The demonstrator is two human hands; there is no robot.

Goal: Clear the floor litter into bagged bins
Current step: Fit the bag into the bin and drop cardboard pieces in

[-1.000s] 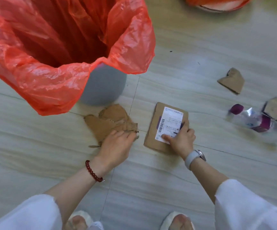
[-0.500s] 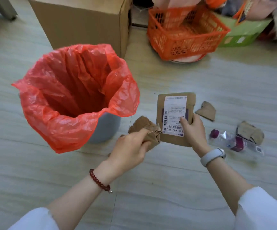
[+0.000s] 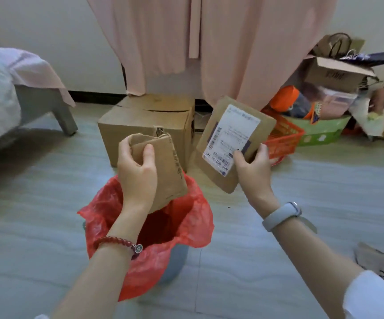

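Note:
My left hand (image 3: 136,173) grips a torn piece of brown cardboard (image 3: 166,166) right above the mouth of the grey bin lined with a red bag (image 3: 193,217). To the right of the bin and higher up, my right hand (image 3: 254,171) holds a flat brown cardboard panel with a white shipping label (image 3: 232,139), tilted. Another crumpled cardboard scrap (image 3: 378,263) lies on the floor at the lower right, beside my right forearm.
A closed cardboard box (image 3: 147,120) stands just behind the bin. An orange basket (image 3: 283,137) and a green basket (image 3: 324,132) full of clutter sit at the back right under pink curtains (image 3: 209,42). A bed (image 3: 6,88) is at the left.
Both hands have lifted their cardboard pieces off the floor. The left one now hangs over the bin's mouth, and the view has tilted up toward the wall.

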